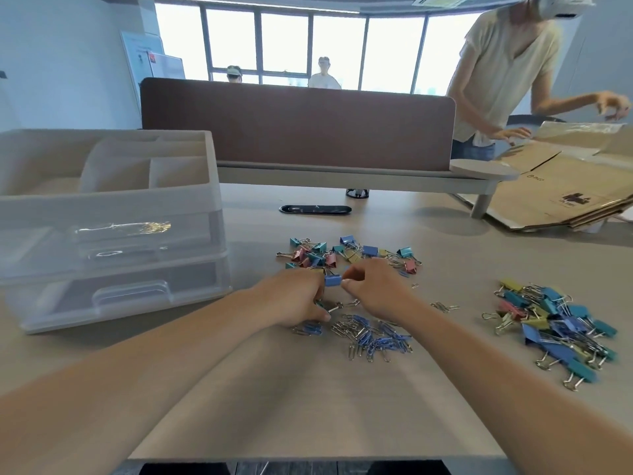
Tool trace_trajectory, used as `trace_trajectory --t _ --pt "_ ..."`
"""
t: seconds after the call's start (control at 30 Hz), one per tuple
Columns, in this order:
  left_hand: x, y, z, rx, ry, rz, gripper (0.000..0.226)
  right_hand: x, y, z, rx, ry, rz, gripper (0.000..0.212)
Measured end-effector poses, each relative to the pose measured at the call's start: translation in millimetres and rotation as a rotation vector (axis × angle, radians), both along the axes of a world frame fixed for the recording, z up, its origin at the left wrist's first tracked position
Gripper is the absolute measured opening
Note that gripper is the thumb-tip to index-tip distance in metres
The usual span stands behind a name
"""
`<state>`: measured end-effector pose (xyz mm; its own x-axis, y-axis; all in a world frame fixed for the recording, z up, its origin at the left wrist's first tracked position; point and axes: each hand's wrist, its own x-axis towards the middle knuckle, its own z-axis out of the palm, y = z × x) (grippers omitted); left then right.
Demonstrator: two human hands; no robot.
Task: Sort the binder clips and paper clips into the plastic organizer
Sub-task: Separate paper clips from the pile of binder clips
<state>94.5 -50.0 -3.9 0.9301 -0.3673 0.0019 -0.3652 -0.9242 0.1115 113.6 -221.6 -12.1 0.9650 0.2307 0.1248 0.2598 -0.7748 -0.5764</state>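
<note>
Presently, item by item. Blue binder clip [332,280]: pinched between the fingertips of the left hand [298,296] and the right hand [373,291], raised just off the desk [308,406], probably so it can be freed from the tangle and told apart by size. Left hand's lower fingers curl down against loose clips; whether they grip one cannot be told.

Small binder clips [346,255]: mixed colours, heaped just beyond the hands.

Larger binder clips [558,323]: separate heap well to the right, apparently set apart by size.

Paper clips [373,337]: blue and silver, scattered just nearer than the hands.

Plastic organizer [109,214]: translucent, at the left, well apart from the heaps; open top compartments, drawers below, upper drawer showing some metallic glints. Sorting into it looks barely begun.

Flattened cardboard [561,193]: far right, handled by another person.
</note>
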Motion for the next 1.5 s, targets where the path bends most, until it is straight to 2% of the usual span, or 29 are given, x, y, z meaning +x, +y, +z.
trace_trajectory --t 0.17,0.37,0.53,0.73,0.9,1.17,1.37,1.5 --pt "4.4 -0.7 -4.5 0.006 0.022 0.0 0.032 -1.4 -3.5 2.6 -0.009 -0.017 0.004 0.01" --pt "7.6 4.0 1.3 -0.172 0.068 0.017 0.011 -1.9 -4.1 3.2 -0.015 -0.009 -0.013 0.016" --pt "6.7 10.6 0.3 -0.131 0.053 -0.013 0.026 -2.0 2.5 1.2 -0.007 -0.008 -0.008 0.014" --pt "9.6 1.7 -6.6 -0.045 0.015 0.046 0.037 1.4 6.1 -2.9 -0.011 -0.023 -0.004 0.01" --pt "8.5 -4.7 -7.7 -0.051 -0.02 0.038 0.032 3.5 -0.6 -6.7 -0.021 -0.024 -0.02 0.012" --pt "10.3 19.4 10.5 -0.368 -0.029 0.144 0.023 2.3 -1.0 -0.9 0.008 -0.036 -0.1 0.016" --pt "7.9 44.3 20.0 -0.429 -0.001 0.255 0.026 -2.1 27.5 -1.7 -0.033 -0.006 0.074 0.016" --pt "4.5 52.4 18.6 -0.438 0.004 0.318 0.023 -0.8 52.8 -1.4 -0.28 -0.063 0.237 0.038"
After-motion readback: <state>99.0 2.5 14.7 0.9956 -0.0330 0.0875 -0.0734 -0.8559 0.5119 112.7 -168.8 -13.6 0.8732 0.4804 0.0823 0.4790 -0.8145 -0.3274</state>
